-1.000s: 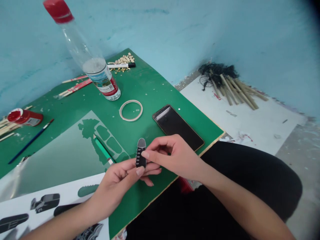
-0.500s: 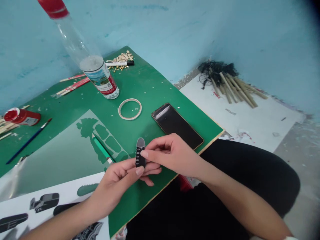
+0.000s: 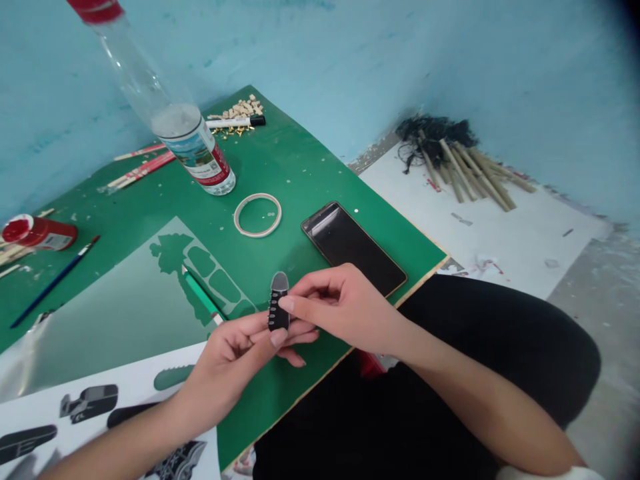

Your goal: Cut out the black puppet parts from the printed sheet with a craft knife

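Between the two hands, just above the near edge of the green table point(image 3: 310, 160), sits a small shoe-shaped piece point(image 3: 279, 313), black with a grey tip, its tip pointing away from the person. The left hand point(image 3: 230, 350) pinches its near end, thumb on top and fingers loosely spread beneath as a support. The right hand point(image 3: 345, 303) pinches its right side between thumb and forefinger, the other fingers curled in; how hard either presses, I cannot tell. The piece looks thin, so a light, flat grip should suit it best: the left thumb steadying the near end, the right fingertips working only at the edge, and the small loops along the left side best left unsqueezed. Just beyond the right hand lies a phone point(image 3: 355, 247); a green pencil point(image 3: 203, 293) lies just beyond the left.
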A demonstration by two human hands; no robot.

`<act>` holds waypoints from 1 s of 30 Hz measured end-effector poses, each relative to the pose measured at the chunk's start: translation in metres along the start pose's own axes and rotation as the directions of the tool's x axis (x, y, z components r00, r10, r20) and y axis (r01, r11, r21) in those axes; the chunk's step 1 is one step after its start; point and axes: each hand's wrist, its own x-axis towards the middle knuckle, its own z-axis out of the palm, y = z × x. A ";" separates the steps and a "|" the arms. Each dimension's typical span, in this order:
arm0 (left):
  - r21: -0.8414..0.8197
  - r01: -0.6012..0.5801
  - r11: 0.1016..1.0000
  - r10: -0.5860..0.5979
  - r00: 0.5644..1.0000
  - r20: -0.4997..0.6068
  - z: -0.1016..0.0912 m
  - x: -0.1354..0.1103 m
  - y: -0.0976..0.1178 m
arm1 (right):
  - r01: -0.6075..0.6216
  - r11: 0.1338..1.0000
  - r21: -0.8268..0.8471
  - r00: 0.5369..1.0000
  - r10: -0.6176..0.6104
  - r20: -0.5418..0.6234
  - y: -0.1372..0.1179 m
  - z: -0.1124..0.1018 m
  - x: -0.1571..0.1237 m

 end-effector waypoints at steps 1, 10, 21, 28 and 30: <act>-0.002 -0.004 1.000 0.004 1.000 -0.002 0.000 0.000 0.000 | 0.001 1.000 0.001 1.000 -0.001 0.002 0.000 0.000 0.000; 0.000 0.002 1.000 -0.002 1.000 -0.016 0.002 0.001 0.002 | -0.022 0.999 0.038 1.000 0.022 0.011 -0.002 0.000 0.001; -0.006 -0.019 1.000 0.019 1.000 -0.013 0.003 0.006 0.003 | 0.050 0.997 -0.051 0.999 -0.051 -0.017 0.007 0.006 -0.001; 0.033 0.007 0.999 -0.005 0.997 -0.079 0.003 0.007 0.006 | 0.017 1.000 0.022 1.000 -0.017 0.006 0.006 0.008 0.000; 0.036 0.013 0.999 -0.010 0.996 -0.089 0.003 0.007 0.006 | 0.025 1.000 0.014 1.000 -0.025 0.006 0.006 0.008 0.001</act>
